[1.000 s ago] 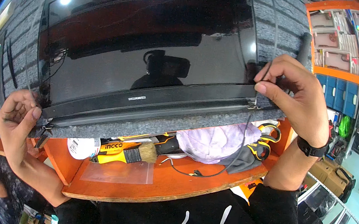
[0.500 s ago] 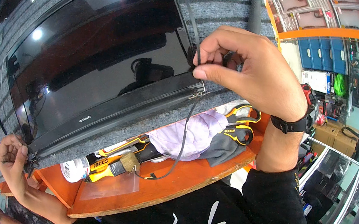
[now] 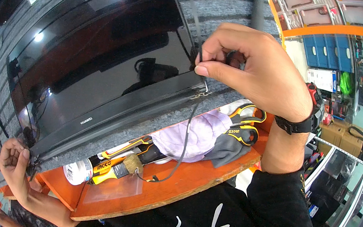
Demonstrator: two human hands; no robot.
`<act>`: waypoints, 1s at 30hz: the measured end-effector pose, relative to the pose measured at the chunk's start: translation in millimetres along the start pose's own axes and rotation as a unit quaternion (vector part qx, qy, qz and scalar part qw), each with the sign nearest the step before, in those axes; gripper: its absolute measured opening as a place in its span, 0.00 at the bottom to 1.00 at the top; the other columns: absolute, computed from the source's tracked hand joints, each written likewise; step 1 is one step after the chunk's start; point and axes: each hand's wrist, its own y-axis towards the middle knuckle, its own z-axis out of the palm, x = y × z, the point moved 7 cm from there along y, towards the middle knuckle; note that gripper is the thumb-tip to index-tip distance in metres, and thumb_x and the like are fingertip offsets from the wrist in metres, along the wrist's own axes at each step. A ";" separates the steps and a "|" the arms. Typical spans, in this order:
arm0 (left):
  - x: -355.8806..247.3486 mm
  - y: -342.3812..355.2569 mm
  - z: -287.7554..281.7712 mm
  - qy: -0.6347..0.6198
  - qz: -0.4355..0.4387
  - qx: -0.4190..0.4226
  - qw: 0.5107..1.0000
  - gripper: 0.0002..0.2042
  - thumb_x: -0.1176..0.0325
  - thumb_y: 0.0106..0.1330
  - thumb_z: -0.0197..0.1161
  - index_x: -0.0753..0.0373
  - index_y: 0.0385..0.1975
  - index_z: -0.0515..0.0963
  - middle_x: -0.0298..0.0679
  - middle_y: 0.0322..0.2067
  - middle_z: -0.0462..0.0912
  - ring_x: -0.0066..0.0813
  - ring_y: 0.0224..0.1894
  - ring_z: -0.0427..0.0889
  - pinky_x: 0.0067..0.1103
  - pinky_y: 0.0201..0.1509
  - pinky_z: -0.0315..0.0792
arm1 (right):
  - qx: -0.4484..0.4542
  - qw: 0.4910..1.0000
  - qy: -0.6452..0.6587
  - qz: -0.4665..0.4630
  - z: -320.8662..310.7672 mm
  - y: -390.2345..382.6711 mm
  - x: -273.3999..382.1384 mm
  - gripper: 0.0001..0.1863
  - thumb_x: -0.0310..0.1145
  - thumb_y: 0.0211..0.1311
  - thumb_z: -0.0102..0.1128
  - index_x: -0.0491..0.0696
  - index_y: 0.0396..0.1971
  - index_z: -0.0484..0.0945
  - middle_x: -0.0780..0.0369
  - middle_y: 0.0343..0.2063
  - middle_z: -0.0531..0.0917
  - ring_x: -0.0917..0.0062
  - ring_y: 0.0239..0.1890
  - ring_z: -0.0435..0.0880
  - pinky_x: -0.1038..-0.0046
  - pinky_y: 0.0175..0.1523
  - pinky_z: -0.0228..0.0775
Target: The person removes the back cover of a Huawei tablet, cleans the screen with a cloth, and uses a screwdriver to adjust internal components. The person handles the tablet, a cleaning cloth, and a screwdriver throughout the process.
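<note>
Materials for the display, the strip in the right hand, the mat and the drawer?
Display: glossy glass or clear plastic; it mirrors lights sharply.
Strip: probably rubber or soft plastic; thin, black, looks flexible.
Mat: likely carpet-like textile; fuzzy, mottled grey.
Drawer: apparently wood-based board, orange paint or laminate; rough brown edge shows.

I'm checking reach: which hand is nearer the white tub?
Left. The left hand is left of the white tub, by the screen's lower left corner; the right hand is farther, up and right of the tub.
</note>
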 end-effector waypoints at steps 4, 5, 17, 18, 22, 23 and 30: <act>-0.3 1.1 0.7 0.012 0.003 -0.006 1.000 0.10 0.80 0.67 0.64 0.65 0.45 0.76 0.26 0.36 0.75 0.10 0.35 0.70 0.08 0.38 0.59 | 0.020 0.999 -0.017 0.021 0.2 -1.5 -1.0 0.07 0.28 0.60 0.72 0.44 0.30 0.80 0.68 0.29 0.80 0.87 0.29 0.75 0.82 0.33 0.67; -1.3 0.4 0.5 0.011 -0.001 -0.011 1.000 0.10 0.80 0.66 0.64 0.64 0.45 0.76 0.26 0.36 0.75 0.09 0.34 0.70 0.08 0.37 0.59 | 0.025 0.999 -0.017 0.023 2.0 -0.4 0.5 0.07 0.28 0.60 0.72 0.44 0.30 0.80 0.68 0.30 0.80 0.87 0.30 0.76 0.82 0.34 0.67; 0.0 0.9 5.1 0.007 0.011 -0.008 1.000 0.08 0.78 0.67 0.65 0.63 0.43 0.76 0.24 0.33 0.74 0.07 0.30 0.67 0.08 0.33 0.55 | 0.044 0.998 0.013 0.037 -0.6 -2.0 -2.7 0.07 0.29 0.62 0.71 0.43 0.32 0.81 0.65 0.35 0.80 0.85 0.34 0.79 0.81 0.38 0.71; 0.6 0.1 4.3 0.010 0.010 -0.011 1.000 0.09 0.78 0.67 0.65 0.63 0.44 0.76 0.24 0.32 0.74 0.07 0.30 0.67 0.08 0.33 0.55 | 0.048 0.998 0.014 0.037 -0.6 -2.0 -2.6 0.07 0.29 0.62 0.71 0.43 0.32 0.81 0.65 0.36 0.80 0.85 0.34 0.79 0.81 0.38 0.71; -0.4 -3.3 2.8 -0.006 -0.010 -0.010 1.000 0.09 0.78 0.67 0.65 0.63 0.44 0.76 0.25 0.33 0.75 0.08 0.31 0.68 0.08 0.33 0.57 | 0.055 0.998 0.010 0.028 -0.1 -1.9 -2.3 0.08 0.29 0.61 0.71 0.42 0.33 0.81 0.65 0.36 0.80 0.84 0.35 0.79 0.81 0.39 0.71; 0.8 -4.0 0.7 -0.017 -0.017 -0.006 1.000 0.09 0.79 0.66 0.65 0.63 0.44 0.76 0.26 0.34 0.75 0.09 0.32 0.70 0.08 0.33 0.58 | 0.054 0.998 0.007 0.022 0.2 -1.7 -1.9 0.08 0.29 0.61 0.72 0.42 0.33 0.81 0.65 0.36 0.80 0.84 0.35 0.79 0.81 0.39 0.72; 3.7 -3.2 -3.3 -0.028 -0.016 -0.013 0.999 0.10 0.79 0.66 0.66 0.63 0.44 0.75 0.28 0.34 0.75 0.10 0.32 0.72 0.08 0.33 0.61 | 0.050 0.998 0.010 0.021 -0.5 -2.5 -1.6 0.08 0.29 0.62 0.70 0.42 0.31 0.80 0.64 0.36 0.79 0.83 0.35 0.79 0.80 0.39 0.72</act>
